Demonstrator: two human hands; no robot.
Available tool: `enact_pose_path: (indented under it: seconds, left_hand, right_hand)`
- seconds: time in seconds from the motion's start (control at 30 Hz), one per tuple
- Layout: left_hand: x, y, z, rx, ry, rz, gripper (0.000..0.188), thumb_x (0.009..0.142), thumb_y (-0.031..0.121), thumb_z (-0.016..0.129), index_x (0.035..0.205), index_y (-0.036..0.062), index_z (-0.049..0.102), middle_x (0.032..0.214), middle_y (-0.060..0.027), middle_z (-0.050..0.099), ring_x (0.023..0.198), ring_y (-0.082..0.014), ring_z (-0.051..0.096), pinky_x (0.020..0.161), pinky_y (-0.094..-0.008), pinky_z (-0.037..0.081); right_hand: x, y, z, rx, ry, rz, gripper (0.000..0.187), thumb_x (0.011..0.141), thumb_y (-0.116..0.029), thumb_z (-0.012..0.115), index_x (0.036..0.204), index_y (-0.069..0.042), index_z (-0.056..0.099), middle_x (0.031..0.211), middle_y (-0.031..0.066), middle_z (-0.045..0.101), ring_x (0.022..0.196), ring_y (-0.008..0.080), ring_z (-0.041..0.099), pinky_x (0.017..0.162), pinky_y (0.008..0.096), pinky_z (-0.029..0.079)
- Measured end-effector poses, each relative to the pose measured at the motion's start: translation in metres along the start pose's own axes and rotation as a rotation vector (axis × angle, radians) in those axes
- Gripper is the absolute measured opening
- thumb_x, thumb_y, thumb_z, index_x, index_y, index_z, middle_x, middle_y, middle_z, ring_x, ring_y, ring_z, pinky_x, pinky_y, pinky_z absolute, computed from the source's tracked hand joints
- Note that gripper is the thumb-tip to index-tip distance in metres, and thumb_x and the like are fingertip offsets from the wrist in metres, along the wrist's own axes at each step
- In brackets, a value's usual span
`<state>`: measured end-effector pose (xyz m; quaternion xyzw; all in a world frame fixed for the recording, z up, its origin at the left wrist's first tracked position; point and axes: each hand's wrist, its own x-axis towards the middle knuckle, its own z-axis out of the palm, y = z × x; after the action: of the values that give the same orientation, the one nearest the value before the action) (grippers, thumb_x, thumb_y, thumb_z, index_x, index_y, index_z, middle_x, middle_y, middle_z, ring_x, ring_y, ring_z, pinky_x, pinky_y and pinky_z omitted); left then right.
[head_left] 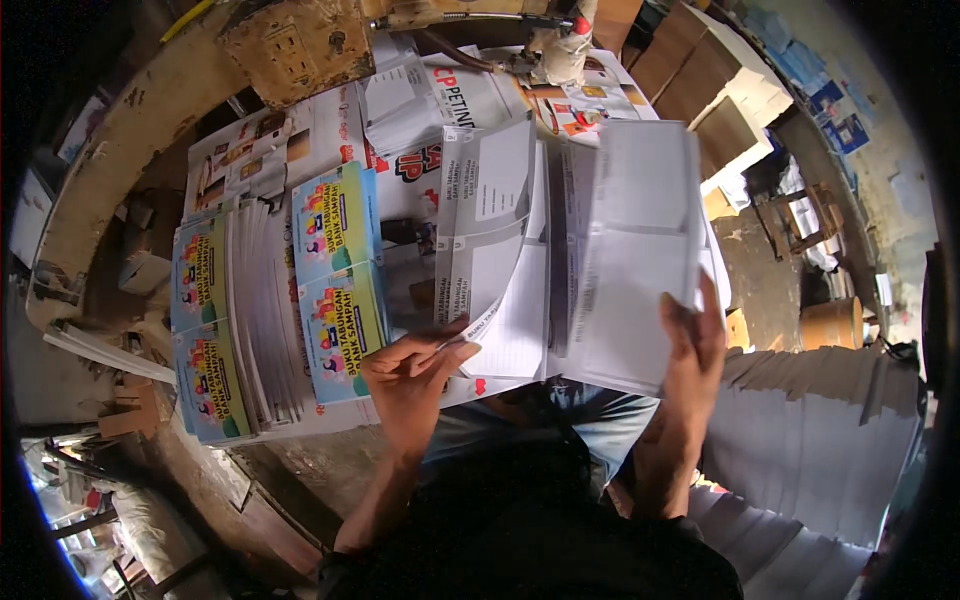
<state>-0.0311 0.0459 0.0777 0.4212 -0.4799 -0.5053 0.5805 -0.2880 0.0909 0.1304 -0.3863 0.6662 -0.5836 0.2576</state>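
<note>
At the front corner of a grey-white printed sheet [484, 195], my left hand [412, 375] pinches the paper between thumb and fingers. The corner curls up and bares a ruled page [512, 320] beneath. To the right, a blurred pale sheet [630, 250] leans over another printed stack [572, 240]. My right hand [692, 345] holds its right edge, thumb over the face and fingers at the outer side. Whether it has one sheet or several I cannot tell. Left of my left hand lies a stack of blue-and-yellow illustrated covers [335, 270].
Farther left stand more illustrated covers [205, 330] beside a fanned paper pile [262, 310]. Poster sheets [270, 150] cover the table. At the back is a rusty metal box [290, 52]; cartons [715, 85] stand back right. Tall paper stacks [815, 430] rise at my right.
</note>
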Motion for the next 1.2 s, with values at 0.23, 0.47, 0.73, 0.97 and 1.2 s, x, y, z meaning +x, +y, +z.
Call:
enact_pose_path:
  seconds: [0.23, 0.47, 0.73, 0.97, 1.2]
  left_hand:
    - [-0.003, -0.006, 0.003, -0.116, 0.129, -0.018, 0.009, 0.081, -0.004, 0.072, 0.079, -0.0053, 0.063, 0.091, -0.0170, 0.071, 0.080, -0.0130, 0.066, 0.072, -0.0250, 0.053]
    - [0.019, 0.046, -0.038, 0.654, -0.410, 0.316, 0.063, 0.061, 0.016, 0.089, 0.117, 0.0016, 0.063, 0.127, -0.0210, 0.059, 0.124, -0.0322, 0.053, 0.103, -0.0466, 0.043]
    - [0.029, 0.054, -0.115, 1.055, -0.522, 0.006, 0.076, 0.070, 0.032, 0.083, 0.136, 0.0141, 0.049, 0.133, -0.0218, 0.054, 0.126, -0.0351, 0.051, 0.102, -0.0448, 0.044]
    - [0.000, 0.037, -0.138, 0.508, 0.020, -0.164, 0.017, 0.096, 0.014, 0.058, 0.101, -0.0030, 0.056, 0.082, -0.0083, 0.065, 0.074, -0.0104, 0.058, 0.064, -0.0268, 0.044]
    - [-0.014, 0.034, -0.133, 0.482, 0.051, -0.044, 0.013, 0.098, 0.009, 0.054, 0.095, -0.0028, 0.054, 0.078, -0.0079, 0.059, 0.080, -0.0089, 0.051, 0.079, -0.0262, 0.043]
  right_hand:
    - [-0.015, 0.002, 0.049, -0.045, -0.160, 0.122, 0.055, 0.095, -0.004, 0.055, 0.145, -0.003, 0.032, 0.124, 0.0209, 0.054, 0.103, 0.0183, 0.058, 0.083, 0.0282, 0.049]
    - [-0.025, 0.049, 0.101, 0.045, -0.246, 0.032, 0.054, 0.098, -0.010, 0.051, 0.144, 0.005, 0.029, 0.147, 0.0226, 0.036, 0.138, 0.0299, 0.032, 0.113, 0.0355, 0.024]
    - [-0.018, 0.028, 0.111, 0.016, -0.249, 0.177, 0.072, 0.094, -0.042, 0.060, 0.141, 0.007, 0.036, 0.130, 0.0207, 0.052, 0.120, 0.0253, 0.049, 0.105, 0.0366, 0.035]
    - [-0.016, 0.025, 0.125, 0.045, -0.374, -0.115, 0.056, 0.095, -0.013, 0.057, 0.142, 0.007, 0.033, 0.116, 0.0188, 0.060, 0.104, 0.0233, 0.058, 0.089, 0.0306, 0.047]
    - [-0.050, 0.007, 0.205, -0.037, -0.615, -0.297, 0.055, 0.096, -0.003, 0.044, 0.146, 0.002, 0.023, 0.115, 0.0327, 0.058, 0.097, 0.0368, 0.065, 0.089, 0.0384, 0.049]
